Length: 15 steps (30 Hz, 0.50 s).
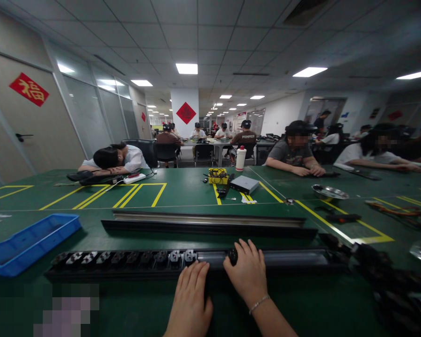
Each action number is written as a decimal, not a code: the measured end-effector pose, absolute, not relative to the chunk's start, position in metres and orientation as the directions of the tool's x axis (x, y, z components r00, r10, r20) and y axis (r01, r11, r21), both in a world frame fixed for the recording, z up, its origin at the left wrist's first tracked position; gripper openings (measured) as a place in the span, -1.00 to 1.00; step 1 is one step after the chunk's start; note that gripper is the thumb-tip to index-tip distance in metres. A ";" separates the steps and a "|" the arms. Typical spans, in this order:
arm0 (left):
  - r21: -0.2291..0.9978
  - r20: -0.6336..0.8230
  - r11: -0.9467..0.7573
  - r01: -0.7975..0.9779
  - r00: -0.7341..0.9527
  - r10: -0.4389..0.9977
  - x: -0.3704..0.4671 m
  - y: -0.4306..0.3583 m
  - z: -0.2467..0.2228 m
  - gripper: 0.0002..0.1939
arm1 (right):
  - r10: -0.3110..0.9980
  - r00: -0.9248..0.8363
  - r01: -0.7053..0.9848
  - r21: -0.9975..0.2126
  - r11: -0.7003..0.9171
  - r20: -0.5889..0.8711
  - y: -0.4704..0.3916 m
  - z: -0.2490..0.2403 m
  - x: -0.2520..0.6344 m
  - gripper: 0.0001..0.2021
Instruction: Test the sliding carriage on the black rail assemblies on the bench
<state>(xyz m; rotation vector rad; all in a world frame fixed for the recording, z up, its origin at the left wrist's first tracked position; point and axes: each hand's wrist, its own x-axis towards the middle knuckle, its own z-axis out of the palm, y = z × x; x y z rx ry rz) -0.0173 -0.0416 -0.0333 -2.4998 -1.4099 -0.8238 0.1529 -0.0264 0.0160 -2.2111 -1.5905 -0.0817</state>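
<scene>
On our desk (133, 302), channel (294, 260) before us, parts (133, 258) in its left half, bin (38, 253) off left, rail (210, 229) just behind, bowl (330, 192) back right

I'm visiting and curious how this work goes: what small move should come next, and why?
Probably slide the small black round piece in the right hand leftward along the long black channel: a bare stretch separates it from the row of black and grey pieces.

Gridded ceiling (215, 32), lit panels (187, 69), pale door (24, 124), glass partitions (82, 110).
</scene>
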 end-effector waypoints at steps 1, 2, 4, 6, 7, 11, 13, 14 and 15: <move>0.124 0.542 -0.546 0.828 0.405 0.737 -0.017 -0.041 -0.034 -0.34 | 0.892 0.350 0.920 -0.283 -0.271 0.286 -0.027 0.016 0.153 -0.46; 0.120 0.550 -0.548 0.828 0.405 0.731 -0.018 -0.041 -0.034 -0.34 | 0.890 0.354 0.921 -0.274 -0.277 0.287 -0.028 0.015 0.154 -0.45; 0.112 0.560 -0.554 0.825 0.408 0.721 -0.018 -0.041 -0.036 -0.35 | 0.891 0.356 0.921 -0.269 -0.282 0.283 -0.029 0.015 0.155 -0.44; 0.112 0.567 -0.558 0.822 0.409 0.715 -0.019 -0.040 -0.038 -0.34 | 0.892 0.356 0.919 -0.277 -0.281 0.278 -0.030 0.015 0.157 -0.46; 0.114 0.567 -0.559 0.821 0.409 0.715 -0.019 -0.040 -0.038 -0.33 | 0.893 0.356 0.918 -0.282 -0.279 0.277 -0.031 0.015 0.158 -0.47; 0.117 0.551 -0.568 0.815 0.423 0.719 -0.020 -0.039 -0.040 -0.33 | 0.906 0.332 0.920 -0.302 -0.250 0.263 -0.033 0.017 0.163 -0.48; 0.117 0.546 -0.566 0.816 0.423 0.723 -0.021 -0.039 -0.040 -0.32 | 0.913 0.318 0.922 -0.308 -0.235 0.256 -0.034 0.017 0.167 -0.47; 0.118 0.544 -0.564 0.817 0.422 0.725 -0.021 -0.039 -0.039 -0.32 | 0.913 0.317 0.922 -0.309 -0.233 0.258 -0.034 0.017 0.169 -0.47; 0.120 0.541 -0.563 0.818 0.422 0.728 -0.021 -0.039 -0.038 -0.32 | 0.910 0.319 0.922 -0.308 -0.234 0.264 -0.034 0.016 0.170 -0.48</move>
